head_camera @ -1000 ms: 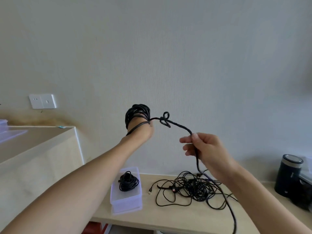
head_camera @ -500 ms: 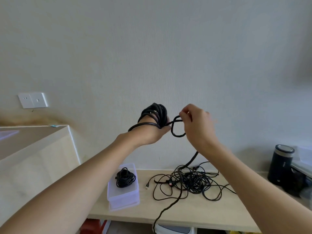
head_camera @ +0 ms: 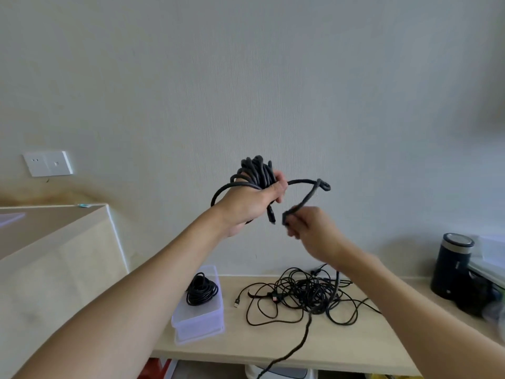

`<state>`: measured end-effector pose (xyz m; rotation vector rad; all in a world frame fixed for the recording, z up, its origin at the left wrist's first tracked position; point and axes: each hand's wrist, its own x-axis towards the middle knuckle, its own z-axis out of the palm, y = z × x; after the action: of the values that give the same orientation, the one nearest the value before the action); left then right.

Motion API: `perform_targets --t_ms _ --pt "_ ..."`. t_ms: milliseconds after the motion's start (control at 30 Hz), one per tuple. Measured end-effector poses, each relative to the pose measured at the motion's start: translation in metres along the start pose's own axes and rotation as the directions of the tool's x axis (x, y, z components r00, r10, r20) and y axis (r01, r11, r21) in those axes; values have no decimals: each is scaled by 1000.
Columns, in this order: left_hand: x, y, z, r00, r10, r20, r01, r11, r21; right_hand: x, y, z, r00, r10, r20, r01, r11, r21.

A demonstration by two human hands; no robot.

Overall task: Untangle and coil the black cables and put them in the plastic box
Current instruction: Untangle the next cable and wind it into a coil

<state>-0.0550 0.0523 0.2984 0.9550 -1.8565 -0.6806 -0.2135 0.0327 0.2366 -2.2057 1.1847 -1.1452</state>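
My left hand (head_camera: 250, 202) is raised in front of the wall and grips a thick bundle of black cable (head_camera: 257, 170) wound around it. A loop of the same cable (head_camera: 311, 187) arcs right and down into my right hand (head_camera: 311, 231), which pinches it just below and right of the left hand. Its tail hangs down past the table's front edge. A tangled pile of black cables (head_camera: 306, 294) lies on the table. The clear plastic box (head_camera: 199, 321) stands to the pile's left with one coiled black cable (head_camera: 201, 290) on it.
The light wooden table (head_camera: 273, 346) runs along the wall. A dark cylindrical container (head_camera: 452, 265) and other items stand at its right end. A higher counter (head_camera: 54, 242) rises at the left, below a white wall socket (head_camera: 47, 163).
My right hand has dropped from beside the bundle to below and right of it, drawing the cable out into a wider loop. The left hand has turned slightly.
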Motion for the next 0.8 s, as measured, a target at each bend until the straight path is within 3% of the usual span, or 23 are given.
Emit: perform_targets --t_ms 100,233,300,333,400,467,533,567,600,667,733,800 --pt "5 -10 6 993 -98 -71 102 993 57 -7 -20 10 997 -82 -1 82 997 -5" --pt "9 -25 4 954 29 -300 90 922 376 -16 -31 16 998 -61 -19 62 996 69" --pt "9 -30 3 920 0 -393 157 916 369 -21 -41 22 994 -63 -89 70 994 79" --pt "8 -33 2 911 -11 -411 168 922 348 -24 -49 24 994 -43 -98 60 984 170" --pt "3 -38 -1 912 17 -410 170 893 416 -26 -60 19 986 65 -155 10 897 442" --pt "-4 -42 -8 918 -1 -397 211 848 486 -19 -59 0 930 280 -238 -40 720 693" --pt "-10 -43 -16 926 -54 -373 244 839 486 -7 -39 -20 880 421 -222 -68 573 817" --pt "-11 -42 -19 935 -76 -345 254 823 508 -1 -24 -27 867 449 -216 -114 601 791" --pt "-12 -40 -21 949 -99 -298 255 795 550 4 -8 -31 863 453 -224 -191 703 685" --pt "-13 -33 -23 962 -221 -163 274 808 521 11 24 -34 877 410 -251 -344 900 269" --pt "-17 -25 -21 942 -335 -1 314 882 351 10 43 -32 910 339 -238 -388 899 -202" --pt "-18 -21 -15 936 -336 108 304 922 239 3 45 -22 931 299 -208 -363 811 -460"
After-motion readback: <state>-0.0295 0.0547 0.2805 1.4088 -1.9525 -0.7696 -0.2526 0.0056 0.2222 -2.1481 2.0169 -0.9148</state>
